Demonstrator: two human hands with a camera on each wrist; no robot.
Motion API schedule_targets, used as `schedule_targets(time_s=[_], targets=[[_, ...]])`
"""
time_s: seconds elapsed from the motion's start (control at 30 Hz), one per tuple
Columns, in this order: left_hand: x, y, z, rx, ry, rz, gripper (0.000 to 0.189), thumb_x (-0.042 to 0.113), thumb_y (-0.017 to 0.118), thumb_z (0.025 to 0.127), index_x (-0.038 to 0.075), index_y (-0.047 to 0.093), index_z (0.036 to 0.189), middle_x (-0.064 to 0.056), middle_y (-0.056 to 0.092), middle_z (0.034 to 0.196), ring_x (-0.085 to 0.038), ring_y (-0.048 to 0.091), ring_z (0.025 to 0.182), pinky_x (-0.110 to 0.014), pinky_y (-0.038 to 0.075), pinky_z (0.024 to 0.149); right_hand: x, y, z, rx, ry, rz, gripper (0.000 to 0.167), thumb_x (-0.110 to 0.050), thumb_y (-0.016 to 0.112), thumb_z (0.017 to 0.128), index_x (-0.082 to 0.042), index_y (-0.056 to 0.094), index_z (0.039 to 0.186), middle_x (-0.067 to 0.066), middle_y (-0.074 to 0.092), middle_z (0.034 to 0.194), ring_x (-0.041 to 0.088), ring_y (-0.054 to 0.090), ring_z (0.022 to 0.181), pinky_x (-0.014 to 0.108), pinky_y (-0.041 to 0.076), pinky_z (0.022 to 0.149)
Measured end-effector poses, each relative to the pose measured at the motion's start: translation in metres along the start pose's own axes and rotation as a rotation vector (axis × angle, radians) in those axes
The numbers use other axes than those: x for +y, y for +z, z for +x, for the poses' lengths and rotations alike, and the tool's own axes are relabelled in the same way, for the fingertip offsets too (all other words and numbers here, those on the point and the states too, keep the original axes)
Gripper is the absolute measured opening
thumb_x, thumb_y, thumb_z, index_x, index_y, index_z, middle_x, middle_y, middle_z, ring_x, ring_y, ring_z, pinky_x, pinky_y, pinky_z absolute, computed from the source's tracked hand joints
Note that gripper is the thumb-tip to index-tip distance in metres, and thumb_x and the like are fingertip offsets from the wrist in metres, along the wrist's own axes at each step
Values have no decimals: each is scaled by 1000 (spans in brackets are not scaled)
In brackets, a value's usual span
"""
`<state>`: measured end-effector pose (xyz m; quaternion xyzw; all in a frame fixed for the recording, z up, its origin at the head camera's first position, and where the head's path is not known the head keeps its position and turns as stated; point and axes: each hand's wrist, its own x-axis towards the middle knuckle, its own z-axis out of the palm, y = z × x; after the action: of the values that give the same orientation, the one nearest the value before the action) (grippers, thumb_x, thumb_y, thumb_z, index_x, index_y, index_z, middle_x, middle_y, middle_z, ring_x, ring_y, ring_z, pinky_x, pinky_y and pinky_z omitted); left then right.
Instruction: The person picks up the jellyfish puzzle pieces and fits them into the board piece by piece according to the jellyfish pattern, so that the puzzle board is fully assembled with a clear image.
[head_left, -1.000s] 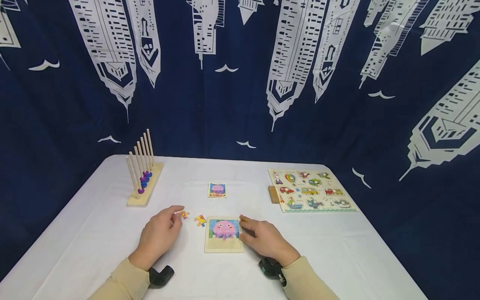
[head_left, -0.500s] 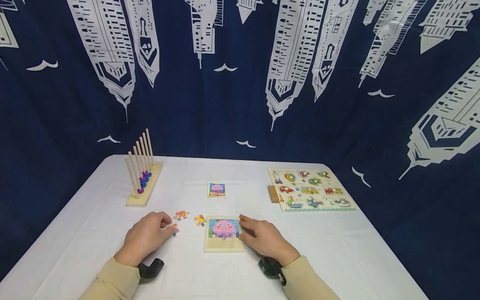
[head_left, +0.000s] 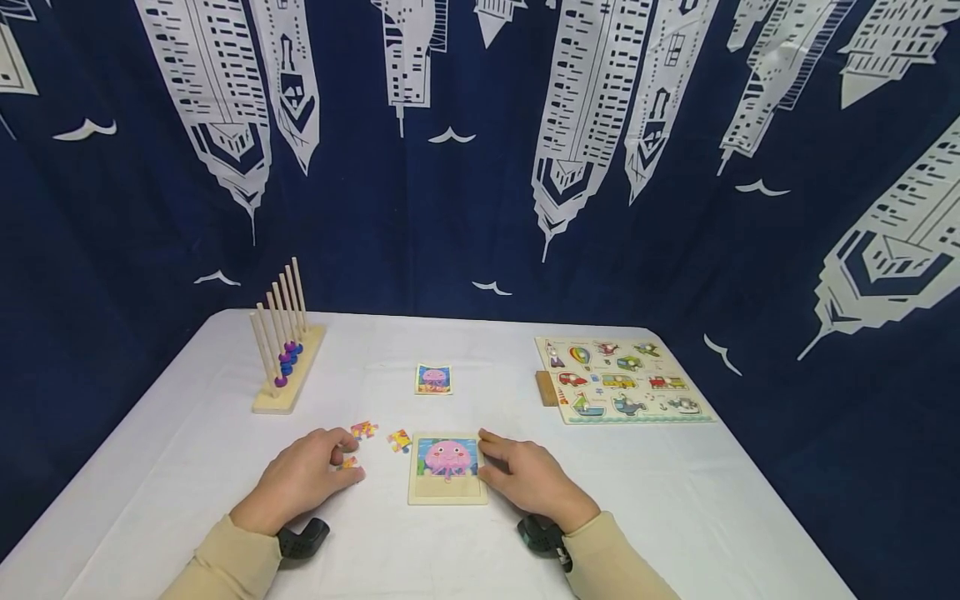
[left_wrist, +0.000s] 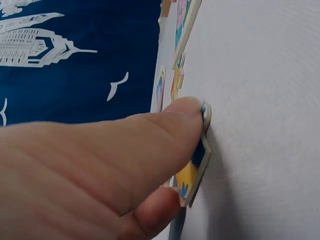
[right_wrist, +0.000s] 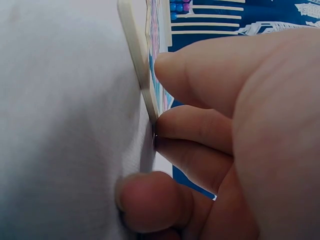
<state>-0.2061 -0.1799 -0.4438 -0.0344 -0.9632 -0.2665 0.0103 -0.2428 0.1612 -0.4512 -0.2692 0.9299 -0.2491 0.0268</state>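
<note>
My left hand [head_left: 296, 479] pinches a small jigsaw piece [left_wrist: 187, 172], yellow and dark blue, just over the white table. The thumb covers much of its face in the left wrist view. Two areas of loose jigsaw pieces lie beyond: pink-orange pieces [head_left: 364, 429] by the fingertips and a yellow piece [head_left: 399, 441] nearer the board. A wooden puzzle board [head_left: 450, 492] lies flat, its upper part filled with a pink jellyfish picture [head_left: 448, 457] and its lower strip bare wood. At its right edge my right hand [head_left: 536, 479] holds the board with bent fingers.
Behind the board lies a small jellyfish picture card [head_left: 434, 380]. A peg stand [head_left: 288, 371] with purple and blue beads stands at the back left. At the back right a vehicle puzzle board [head_left: 630, 383] lies against a brown wooden block [head_left: 547, 389].
My left hand has drawn back toward me and left from the loose pieces, separating one piece, which has turned between the fingers. The right hand and the board have stayed put.
</note>
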Motion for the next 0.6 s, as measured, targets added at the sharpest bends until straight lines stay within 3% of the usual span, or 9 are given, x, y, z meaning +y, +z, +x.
schedule_targets(time_s=[0.2, 0.37, 0.47, 0.6], targets=[[1, -1, -1, 26, 13, -24, 24, 29, 87, 82, 18, 68, 92, 4, 57, 83, -13, 49, 74, -32, 39, 65, 0, 0, 0, 2, 1, -1, 47, -30, 66, 101, -6, 62, 141, 4, 53, 154, 26, 52, 140, 49, 44, 112], [2, -4, 1, 75, 14, -97, 22, 28, 84, 87, 21, 63, 90, 6, 64, 82, -12, 53, 72, -31, 41, 64, 0, 0, -1, 4, -3, -1, 48, -30, 67, 100, -5, 62, 141, 4, 53, 154, 27, 52, 140, 50, 44, 111], [3, -6, 2, 102, 15, -188, 18, 28, 80, 91, 19, 66, 96, 5, 66, 85, -12, 56, 75, -30, 43, 64, -1, 0, -1, 3, -2, 1, 47, -29, 67, 100, -5, 62, 141, 4, 54, 154, 28, 52, 140, 51, 44, 111], [6, -4, 2, 114, 21, -322, 23, 28, 73, 97, 17, 74, 116, 0, 73, 98, -17, 63, 87, -31, 48, 72, -1, 0, 0, 1, 3, 4, 47, -29, 66, 100, -6, 62, 141, 4, 53, 154, 27, 52, 141, 50, 44, 112]])
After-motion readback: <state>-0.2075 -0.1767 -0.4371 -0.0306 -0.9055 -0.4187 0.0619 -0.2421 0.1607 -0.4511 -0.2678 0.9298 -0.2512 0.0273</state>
